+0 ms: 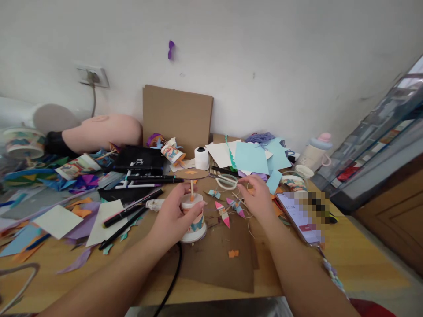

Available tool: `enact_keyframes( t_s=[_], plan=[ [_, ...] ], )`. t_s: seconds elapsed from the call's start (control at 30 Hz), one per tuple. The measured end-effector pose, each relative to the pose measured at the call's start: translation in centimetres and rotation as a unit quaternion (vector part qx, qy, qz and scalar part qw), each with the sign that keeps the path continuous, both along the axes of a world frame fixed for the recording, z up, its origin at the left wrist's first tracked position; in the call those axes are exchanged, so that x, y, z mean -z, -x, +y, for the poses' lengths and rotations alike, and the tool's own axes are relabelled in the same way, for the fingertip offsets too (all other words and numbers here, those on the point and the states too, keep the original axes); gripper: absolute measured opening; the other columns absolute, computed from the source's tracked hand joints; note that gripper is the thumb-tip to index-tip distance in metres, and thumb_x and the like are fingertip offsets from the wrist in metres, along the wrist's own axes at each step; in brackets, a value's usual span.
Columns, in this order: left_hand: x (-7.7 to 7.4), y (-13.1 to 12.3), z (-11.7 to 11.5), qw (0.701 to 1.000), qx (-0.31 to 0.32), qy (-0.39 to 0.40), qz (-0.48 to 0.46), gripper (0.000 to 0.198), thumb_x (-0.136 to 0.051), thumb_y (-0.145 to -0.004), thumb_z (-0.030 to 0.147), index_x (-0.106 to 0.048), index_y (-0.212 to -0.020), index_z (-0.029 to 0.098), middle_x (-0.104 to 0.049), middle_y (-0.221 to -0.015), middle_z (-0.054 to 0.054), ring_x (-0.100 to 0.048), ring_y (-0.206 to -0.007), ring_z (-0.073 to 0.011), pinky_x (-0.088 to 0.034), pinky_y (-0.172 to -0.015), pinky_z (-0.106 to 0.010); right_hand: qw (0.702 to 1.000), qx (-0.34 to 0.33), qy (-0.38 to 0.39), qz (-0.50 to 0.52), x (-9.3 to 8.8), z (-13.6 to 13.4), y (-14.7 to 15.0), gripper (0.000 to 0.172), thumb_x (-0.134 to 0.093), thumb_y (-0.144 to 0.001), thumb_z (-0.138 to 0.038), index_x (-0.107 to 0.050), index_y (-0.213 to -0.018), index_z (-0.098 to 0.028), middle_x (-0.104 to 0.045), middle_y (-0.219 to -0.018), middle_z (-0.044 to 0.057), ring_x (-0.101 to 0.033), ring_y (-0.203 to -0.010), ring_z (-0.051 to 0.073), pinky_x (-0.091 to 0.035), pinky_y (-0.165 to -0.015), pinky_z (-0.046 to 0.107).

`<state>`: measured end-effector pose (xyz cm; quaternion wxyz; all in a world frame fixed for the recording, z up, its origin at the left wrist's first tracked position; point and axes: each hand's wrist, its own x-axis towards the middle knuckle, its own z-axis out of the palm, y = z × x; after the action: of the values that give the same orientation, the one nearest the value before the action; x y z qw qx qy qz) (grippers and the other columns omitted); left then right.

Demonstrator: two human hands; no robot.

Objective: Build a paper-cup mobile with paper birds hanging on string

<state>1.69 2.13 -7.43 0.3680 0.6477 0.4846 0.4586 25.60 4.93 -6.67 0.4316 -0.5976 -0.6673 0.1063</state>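
At the front of the desk [370, 255]: brown card [218, 273] is laid flat, an orange scrap [233, 253] upon it.
Cup [197, 226]: seen over the card's left part, rim down, with a stick [192, 190] upright on top; judged light, thin-walled, easily dented.
Left hand [172, 216]: wrapped round the cup's upper part, thumb to the near side.
Hold: best taken lightly round the wall, near the stiffer rim; the stick may be loosened if pulled.
Right hand [259, 200]: fingertips set close together at the handle of the scissors [227, 182]; whether they are gripped cannot be told.
Scissors: judged stiff, the handle probably smooth.
Behind: a spool [201, 158] and a board [177, 114] are stood.
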Motion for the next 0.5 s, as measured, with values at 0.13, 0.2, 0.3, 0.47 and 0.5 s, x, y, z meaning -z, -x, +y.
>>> enact_keyframes(
  t_s=[0.13,0.2,0.3,0.47,0.5],
  plan=[
    [-0.3,0.7,0.3,0.995,-0.027,0.019,-0.099,0.037,-0.069,-0.079,0.042,-0.060,-0.108,0.020,-0.066,-0.102,-0.004,-0.064,-0.081,-0.0195,-0.053,-0.070,-0.029,0.999,0.003,-0.002,-0.048,-0.6,-0.4,-0.5,0.011,-0.058,-0.080,-0.027,-0.063,-0.072,-0.022,-0.069,-0.091,0.009,-0.060,-0.094,0.028,-0.042,-0.087,0.044],
    [-0.6,1.2,0.6,0.984,-0.070,0.012,-0.162,0.033,-0.070,-0.078,0.039,-0.062,-0.105,0.020,-0.066,-0.103,-0.004,-0.062,-0.084,-0.0190,-0.052,-0.069,-0.027,0.998,0.010,0.005,-0.068,-0.6,-0.4,-0.8,0.012,-0.060,-0.079,-0.027,-0.063,-0.068,-0.022,-0.068,-0.088,0.008,-0.059,-0.093,0.029,-0.040,-0.086,0.045],
    [-1.5,1.7,1.0,0.949,-0.157,-0.011,-0.275,0.027,-0.067,-0.081,0.035,-0.061,-0.103,0.021,-0.065,-0.104,-0.003,-0.061,-0.081,-0.0159,-0.051,-0.067,-0.024,0.995,0.023,0.020,-0.091,-0.3,-0.2,-1.1,0.015,-0.060,-0.080,-0.027,-0.063,-0.066,-0.022,-0.068,-0.086,0.008,-0.059,-0.093,0.029,-0.039,-0.085,0.044],
    [-3.8,2.0,0.4,0.892,-0.211,-0.038,-0.398,0.010,-0.059,-0.087,0.025,-0.058,-0.096,0.022,-0.062,-0.095,0.001,-0.060,-0.080,-0.0119,-0.053,-0.071,-0.022,0.990,0.014,0.064,-0.127,0.5,0.0,-1.3,0.011,-0.060,-0.081,-0.021,-0.070,-0.079,-0.022,-0.071,-0.095,0.009,-0.061,-0.099,0.031,-0.040,-0.087,0.046],
    [-4.2,2.0,0.2,0.886,-0.208,-0.036,-0.412,0.009,-0.059,-0.087,0.024,-0.058,-0.095,0.022,-0.062,-0.094,0.002,-0.060,-0.079,-0.0119,-0.054,-0.069,-0.022,0.989,0.009,0.072,-0.132,0.5,0.0,-1.4,0.012,-0.059,-0.081,-0.020,-0.071,-0.081,-0.022,-0.072,-0.097,0.009,-0.062,-0.099,0.031,-0.040,-0.086,0.046]
  ],
)
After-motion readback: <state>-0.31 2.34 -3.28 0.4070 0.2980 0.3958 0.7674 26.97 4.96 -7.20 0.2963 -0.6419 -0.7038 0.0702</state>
